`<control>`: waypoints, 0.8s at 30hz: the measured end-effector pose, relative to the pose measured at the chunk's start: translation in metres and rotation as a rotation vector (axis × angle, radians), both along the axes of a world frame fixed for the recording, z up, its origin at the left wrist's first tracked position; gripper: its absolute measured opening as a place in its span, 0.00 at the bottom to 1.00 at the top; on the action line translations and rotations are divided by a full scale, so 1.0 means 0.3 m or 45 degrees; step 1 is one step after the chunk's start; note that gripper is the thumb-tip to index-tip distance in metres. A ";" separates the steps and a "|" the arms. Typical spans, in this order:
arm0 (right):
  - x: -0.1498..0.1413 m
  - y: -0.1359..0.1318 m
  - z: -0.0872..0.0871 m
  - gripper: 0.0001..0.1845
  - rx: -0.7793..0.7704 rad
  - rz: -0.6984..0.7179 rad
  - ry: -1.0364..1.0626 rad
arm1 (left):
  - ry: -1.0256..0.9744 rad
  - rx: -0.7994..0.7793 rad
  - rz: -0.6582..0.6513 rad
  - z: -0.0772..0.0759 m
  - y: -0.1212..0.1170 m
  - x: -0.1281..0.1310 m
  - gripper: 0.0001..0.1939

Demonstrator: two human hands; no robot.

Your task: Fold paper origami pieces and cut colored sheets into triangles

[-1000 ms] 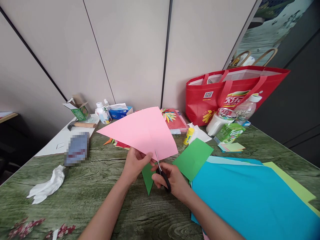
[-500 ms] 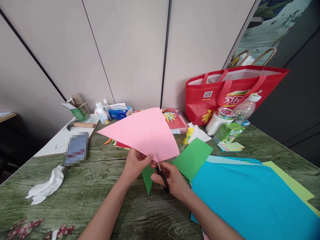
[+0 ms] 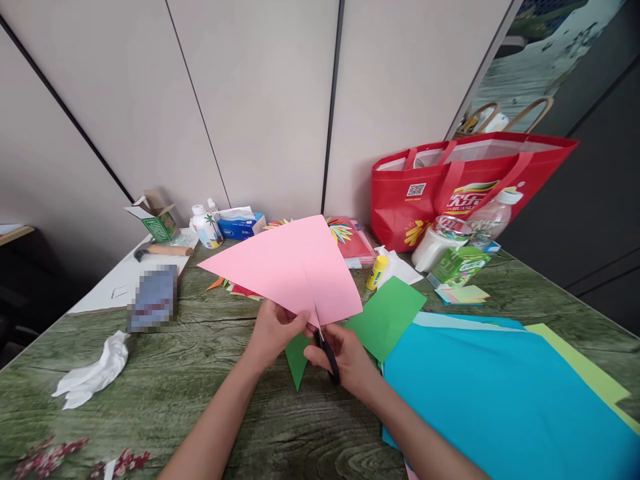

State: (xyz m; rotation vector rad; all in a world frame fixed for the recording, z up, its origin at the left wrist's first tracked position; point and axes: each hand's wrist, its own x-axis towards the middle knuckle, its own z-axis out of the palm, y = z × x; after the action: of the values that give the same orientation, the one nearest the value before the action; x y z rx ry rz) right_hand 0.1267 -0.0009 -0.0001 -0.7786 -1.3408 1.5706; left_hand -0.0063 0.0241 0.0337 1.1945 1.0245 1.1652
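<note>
A large pink sheet of paper (image 3: 287, 263), pointed at its left end and curved along its right edge, is held up above the table. My left hand (image 3: 275, 330) pinches its lower edge, thumb on top. In my right hand (image 3: 340, 353) is a pair of scissors (image 3: 329, 357) with black handles. Their blades lie at the paper's lower edge, one blade showing over the pink surface and the other hidden beneath. Below the hands, a pointed green paper piece (image 3: 297, 363) is partly covered. A green square sheet (image 3: 387, 317) lies right of the pink paper.
Large blue sheets (image 3: 490, 393) cover the table's right side. A yellow glue stick (image 3: 377, 272) stands behind the green square. At the back are a red bag (image 3: 400, 200), a jar (image 3: 440, 243) and a tissue box (image 3: 240, 227). A hammer (image 3: 165, 250) and crumpled tissue (image 3: 95, 373) lie left.
The pink paper, both hands and the scissors have shifted very slightly to the right together. The grip of each hand looks the same.
</note>
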 end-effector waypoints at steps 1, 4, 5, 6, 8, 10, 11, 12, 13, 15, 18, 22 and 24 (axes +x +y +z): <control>0.000 0.001 -0.002 0.21 -0.002 0.003 0.010 | 0.002 -0.004 0.003 0.000 0.000 0.000 0.14; 0.000 0.001 -0.006 0.21 -0.002 -0.008 -0.009 | 0.010 -0.002 0.013 0.000 -0.001 0.000 0.14; -0.001 0.001 -0.006 0.21 -0.006 -0.020 -0.028 | 0.012 0.002 0.011 0.000 -0.001 0.000 0.14; -0.001 0.000 -0.006 0.22 -0.009 -0.030 -0.044 | 0.013 0.005 0.008 0.000 -0.001 0.000 0.14; -0.002 -0.001 -0.005 0.22 -0.010 -0.046 -0.058 | 0.014 0.007 0.003 0.000 -0.001 0.001 0.14; -0.003 -0.003 -0.004 0.22 -0.019 -0.045 -0.049 | 0.009 0.002 0.003 0.001 -0.002 0.002 0.14; -0.004 -0.003 -0.005 0.22 -0.031 -0.043 -0.047 | 0.003 -0.003 0.006 0.001 -0.002 0.002 0.14; -0.004 -0.004 -0.005 0.22 -0.046 -0.043 -0.049 | -0.003 -0.009 0.007 0.001 -0.003 0.003 0.15; -0.004 -0.004 -0.006 0.22 -0.062 -0.045 -0.053 | -0.008 -0.014 0.008 0.000 -0.003 0.003 0.15; -0.005 -0.005 -0.007 0.22 -0.086 -0.048 -0.060 | -0.014 -0.018 0.007 -0.002 -0.002 0.003 0.15; -0.007 -0.005 -0.012 0.21 -0.111 -0.054 -0.041 | -0.013 -0.006 -0.010 -0.004 -0.001 0.002 0.14; -0.010 -0.004 -0.023 0.20 -0.140 -0.063 -0.027 | -0.007 0.001 -0.047 0.002 -0.001 0.002 0.12; -0.011 -0.003 -0.028 0.20 -0.141 -0.066 -0.016 | -0.004 0.000 -0.044 0.008 -0.004 0.002 0.12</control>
State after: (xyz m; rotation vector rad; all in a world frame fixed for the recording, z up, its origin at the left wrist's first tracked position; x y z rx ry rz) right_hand 0.1233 -0.0018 -0.0086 -0.8859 -1.2411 1.6115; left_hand -0.0057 0.0229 0.0362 1.2061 0.9979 1.1396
